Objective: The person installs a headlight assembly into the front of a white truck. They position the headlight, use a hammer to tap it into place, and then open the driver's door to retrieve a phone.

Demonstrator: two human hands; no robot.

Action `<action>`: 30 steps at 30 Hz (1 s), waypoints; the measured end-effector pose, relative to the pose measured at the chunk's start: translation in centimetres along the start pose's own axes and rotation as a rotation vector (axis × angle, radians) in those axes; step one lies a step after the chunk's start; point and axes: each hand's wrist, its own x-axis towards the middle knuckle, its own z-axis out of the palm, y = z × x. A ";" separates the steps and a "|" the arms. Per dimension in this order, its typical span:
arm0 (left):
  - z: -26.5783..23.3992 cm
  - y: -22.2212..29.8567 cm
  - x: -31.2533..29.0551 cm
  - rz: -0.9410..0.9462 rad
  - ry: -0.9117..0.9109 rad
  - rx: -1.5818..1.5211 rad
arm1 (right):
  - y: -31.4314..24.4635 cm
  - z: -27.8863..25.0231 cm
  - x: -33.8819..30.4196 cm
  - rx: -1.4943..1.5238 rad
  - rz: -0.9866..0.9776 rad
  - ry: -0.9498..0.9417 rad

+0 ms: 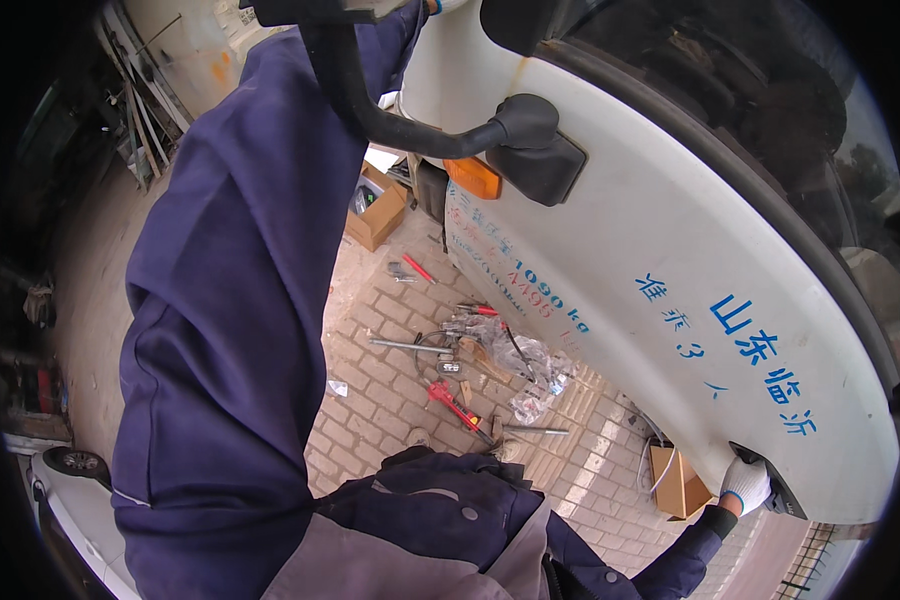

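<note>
White-gloved right hand (745, 484) grips door handle (770, 487) on white vehicle door (670, 250), far right. Your left sleeve (240, 280) reaches up past black mirror arm (410, 125); left hand hidden, grip untellable. Tools (460, 370) scattered on brick paving (390, 400) below.

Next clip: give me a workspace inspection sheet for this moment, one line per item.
Surface: brick paving, littered with tools.
Job's things: white vehicle door with black mirror arm and door handle.
Clutter: red-handled tool, metal rods, plastic bags, cardboard boxes.
Hands: right hand, white-gloved, at the door handle; left hand out of view above, only its blue sleeve shows.
Cables: white wire by the small box.
Surroundings: leaning metal bars, a wheel.
</note>
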 end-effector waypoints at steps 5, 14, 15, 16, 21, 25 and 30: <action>2.7 -0.7 2.6 -0.034 -0.053 0.037 | 0.2 -1.5 -2.5 -0.002 0.026 -0.028; 8.8 -8.5 -8.5 -0.010 -0.044 0.166 | 0.7 -2.6 -5.7 -0.007 -0.044 -0.038; 9.7 -9.6 -13.2 -0.142 0.011 0.320 | 0.7 -2.6 -5.7 -0.014 -0.056 -0.036; 10.1 -10.2 -19.3 -0.274 -0.037 0.336 | 0.7 -2.5 -5.7 0.003 -0.083 -0.018; 8.5 -2.6 -57.2 -1.057 -0.535 0.359 | 0.8 -2.0 -4.2 0.031 -0.219 -0.008; 2.5 13.6 -82.9 -1.613 -0.773 0.406 | 1.8 -1.9 -2.6 0.153 -0.408 0.039; -3.3 30.1 -100.3 -1.845 -0.989 0.422 | 3.4 -2.9 -2.0 0.194 -0.543 -0.119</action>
